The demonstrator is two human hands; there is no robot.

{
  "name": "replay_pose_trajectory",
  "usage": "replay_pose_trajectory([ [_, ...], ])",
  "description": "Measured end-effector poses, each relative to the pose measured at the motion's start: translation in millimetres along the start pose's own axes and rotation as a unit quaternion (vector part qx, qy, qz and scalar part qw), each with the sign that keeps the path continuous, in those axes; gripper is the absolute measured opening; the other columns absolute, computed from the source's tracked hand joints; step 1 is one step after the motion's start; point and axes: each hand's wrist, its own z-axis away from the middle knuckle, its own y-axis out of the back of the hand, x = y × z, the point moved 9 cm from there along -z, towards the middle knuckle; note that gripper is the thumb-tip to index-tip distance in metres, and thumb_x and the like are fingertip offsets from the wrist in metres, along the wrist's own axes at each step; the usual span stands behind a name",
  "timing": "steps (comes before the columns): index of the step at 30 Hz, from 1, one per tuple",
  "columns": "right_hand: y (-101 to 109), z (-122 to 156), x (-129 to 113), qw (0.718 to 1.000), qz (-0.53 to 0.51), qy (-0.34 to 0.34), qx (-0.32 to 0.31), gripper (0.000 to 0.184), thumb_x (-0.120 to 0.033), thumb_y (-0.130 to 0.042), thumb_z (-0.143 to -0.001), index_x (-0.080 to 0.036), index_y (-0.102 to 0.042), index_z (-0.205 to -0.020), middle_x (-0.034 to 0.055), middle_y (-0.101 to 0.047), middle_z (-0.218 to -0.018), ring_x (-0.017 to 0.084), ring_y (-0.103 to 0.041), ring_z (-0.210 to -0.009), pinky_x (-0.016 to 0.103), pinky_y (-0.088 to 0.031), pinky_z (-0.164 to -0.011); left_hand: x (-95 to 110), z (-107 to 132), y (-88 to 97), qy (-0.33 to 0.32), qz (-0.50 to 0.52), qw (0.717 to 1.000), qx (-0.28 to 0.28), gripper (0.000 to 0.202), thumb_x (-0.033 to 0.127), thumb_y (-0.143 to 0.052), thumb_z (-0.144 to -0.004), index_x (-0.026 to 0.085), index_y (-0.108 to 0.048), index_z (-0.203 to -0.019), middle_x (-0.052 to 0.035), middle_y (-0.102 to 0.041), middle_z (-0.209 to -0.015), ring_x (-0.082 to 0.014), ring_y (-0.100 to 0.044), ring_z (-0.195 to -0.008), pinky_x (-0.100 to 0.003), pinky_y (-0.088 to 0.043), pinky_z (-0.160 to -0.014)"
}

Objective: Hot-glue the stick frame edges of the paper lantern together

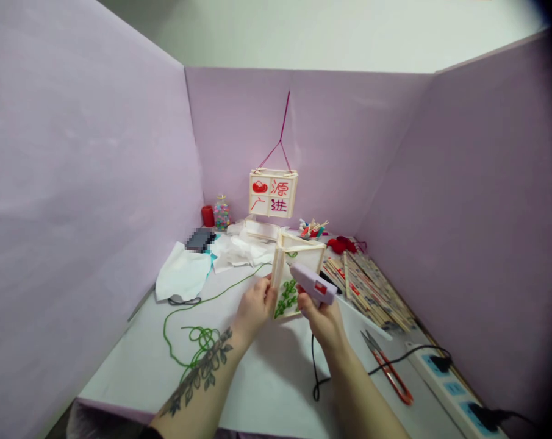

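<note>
My left hand [256, 306] is closed on the left edge of a small wooden-framed lantern [279, 274] with pale panels. Green cord leaves [286, 297] decorate one panel. In my right hand [320, 317] is a light purple hot glue gun [313, 283], its nozzle pointing left at the lantern's frame; whether the tip touches the wood I cannot tell. A black cable [316, 384] trails below the right hand. Green cord [201, 338] runs in loose loops over the table left of the lantern.
A finished-looking lantern [273, 194] hangs at the back. Wooden sticks [371, 286], red-handled scissors [390, 369] and a power strip [454, 390] lie on the right. White paper [182, 274], a pixelated dark object [200, 239] and a jar [221, 213] are on the left. Purple walls [477, 183] enclose the table.
</note>
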Motion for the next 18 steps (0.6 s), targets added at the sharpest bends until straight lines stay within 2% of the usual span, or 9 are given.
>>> replay_pose_trajectory([
  [6, 11.1, 6.3, 0.0, 0.997, 0.062, -0.019, 0.045, 0.043, -0.058, -0.063, -0.079, -0.019, -0.061, -0.062, 0.0009, -0.058, -0.053, 0.016, -0.053, -0.049, 0.026, -0.043, -0.047, 12.1, 3.0, -0.3, -0.028, 0.022, 0.999, -0.001, 0.02, 0.034, -0.039, -0.097, 0.022, -0.053, -0.091, -0.0089, -0.073, -0.102, -0.0196, -0.07, -0.083, -0.03, -0.053, -0.073],
  [12, 11.0, 5.4, 0.0, 0.997, 0.038, -0.042, 0.049, 0.042, -0.058, -0.064, -0.078, -0.018, -0.063, -0.067, 0.0014, -0.06, -0.055, 0.016, -0.055, -0.052, 0.027, -0.045, -0.048, 13.4, 3.3, 0.9, -0.034, 0.024, 0.999, 0.005, 0.016, 0.031, -0.04, -0.096, 0.022, -0.053, -0.093, -0.0092, -0.073, -0.109, -0.021, -0.071, -0.091, -0.031, -0.054, -0.077],
  [18, 15.9, 5.9, 2.2, 0.993, 0.057, -0.064, 0.076, 0.04, -0.055, -0.066, -0.075, -0.018, -0.06, -0.06, 0.002, -0.06, -0.054, 0.016, -0.054, -0.051, 0.027, -0.045, -0.048, 13.3, 3.4, 2.3, -0.03, 0.029, 0.999, 0.009, 0.017, 0.031, -0.04, -0.096, 0.022, -0.053, -0.093, -0.0091, -0.072, -0.11, -0.0206, -0.07, -0.095, -0.031, -0.055, -0.079],
])
